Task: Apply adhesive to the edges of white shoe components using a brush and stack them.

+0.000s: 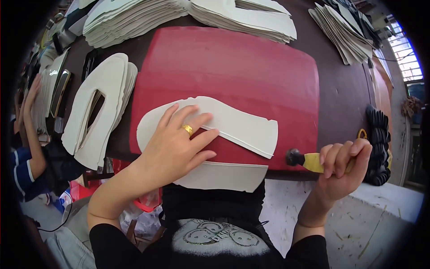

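A white U-shaped piece, like a shoe upper (242,127), lies on a red board (233,62) in front of me. One leg rests on the board; the other hangs partly over the near edge. My left hand (172,141), with a gold ring on one finger, lies over the curved end at left. Its fingers are spread, and the fingertips touch the piece beside the inner edge. Off the piece's right end, my right hand (344,166) is closed around the yellow handle of a small hammer (313,162). The dark round hammer head points left, above the board's near right corner.
Stacks of white pieces (134,22) stand behind the board, with another stack (101,107) at its left. More pieces (340,33) lie far right. A black ribbed bundle (378,143) sits at the right edge. Another person's arm (33,134) shows far left, near a phone (61,92).
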A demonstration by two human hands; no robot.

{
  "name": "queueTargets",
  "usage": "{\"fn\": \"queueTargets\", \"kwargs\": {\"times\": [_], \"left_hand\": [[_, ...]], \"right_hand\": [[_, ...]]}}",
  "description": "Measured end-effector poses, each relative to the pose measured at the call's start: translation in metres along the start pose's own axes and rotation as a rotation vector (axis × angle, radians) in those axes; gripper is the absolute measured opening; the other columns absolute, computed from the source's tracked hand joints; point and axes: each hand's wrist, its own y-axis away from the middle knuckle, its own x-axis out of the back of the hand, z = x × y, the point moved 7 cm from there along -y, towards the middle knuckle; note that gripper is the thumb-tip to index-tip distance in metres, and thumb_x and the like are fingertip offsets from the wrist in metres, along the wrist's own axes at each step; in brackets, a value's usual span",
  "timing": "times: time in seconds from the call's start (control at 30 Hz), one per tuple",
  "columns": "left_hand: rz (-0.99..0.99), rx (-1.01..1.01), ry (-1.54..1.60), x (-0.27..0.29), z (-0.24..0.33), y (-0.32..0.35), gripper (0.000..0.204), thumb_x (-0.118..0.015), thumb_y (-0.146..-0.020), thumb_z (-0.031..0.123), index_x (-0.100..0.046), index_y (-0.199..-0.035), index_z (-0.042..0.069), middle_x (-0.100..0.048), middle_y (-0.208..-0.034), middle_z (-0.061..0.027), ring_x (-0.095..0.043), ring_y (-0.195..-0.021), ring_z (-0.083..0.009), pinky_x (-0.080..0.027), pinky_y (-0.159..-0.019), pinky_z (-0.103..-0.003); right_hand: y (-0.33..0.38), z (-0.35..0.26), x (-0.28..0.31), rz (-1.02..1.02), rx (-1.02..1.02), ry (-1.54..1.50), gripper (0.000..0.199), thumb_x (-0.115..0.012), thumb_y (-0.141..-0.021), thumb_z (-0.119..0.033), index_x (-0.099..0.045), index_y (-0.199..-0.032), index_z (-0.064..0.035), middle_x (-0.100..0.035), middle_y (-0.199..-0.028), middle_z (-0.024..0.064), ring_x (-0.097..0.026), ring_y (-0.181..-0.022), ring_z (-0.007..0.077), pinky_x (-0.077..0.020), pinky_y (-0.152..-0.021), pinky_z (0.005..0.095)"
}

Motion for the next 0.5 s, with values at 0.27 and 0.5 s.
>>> {"fn": "queueTargets", "kwargs": {"times": [0.27,0.5], "left_hand": [[0.059,-0.256,0.256,-0.021,0.029,-0.045,0.023,-0.072,-0.079,0.020,-0.064,-0.097,0.010,-0.055,-0.130,-0.0063,-0.048,-0.121,-0.0303,-0.039,-0.100,-0.042],[0.106,-0.104,0.447,-0.025,0.032,-0.044,0.010,-0.072,-0.077,0.013,-0.064,-0.078,0.008,-0.058,-0.123,-0.0058,-0.050,-0.114,-0.0278,-0.039,-0.098,-0.040]], "right_hand": [[0.005,-0.004,-0.047,-0.277,0.041,0.209,0.033,-0.030,-0.107,-0.036,-0.047,-0.091,-0.0127,-0.032,-0.048,-0.0052,-0.033,-0.036,0.0070,-0.0379,-0.045,0.0240],[0.013,0.027,-0.059,-0.276,-0.091,0.148,0.032,-0.038,-0.105,-0.034,-0.047,-0.087,-0.0083,-0.040,-0.051,0.0002,-0.039,-0.041,0.0101,-0.0385,-0.045,0.0248]]}}
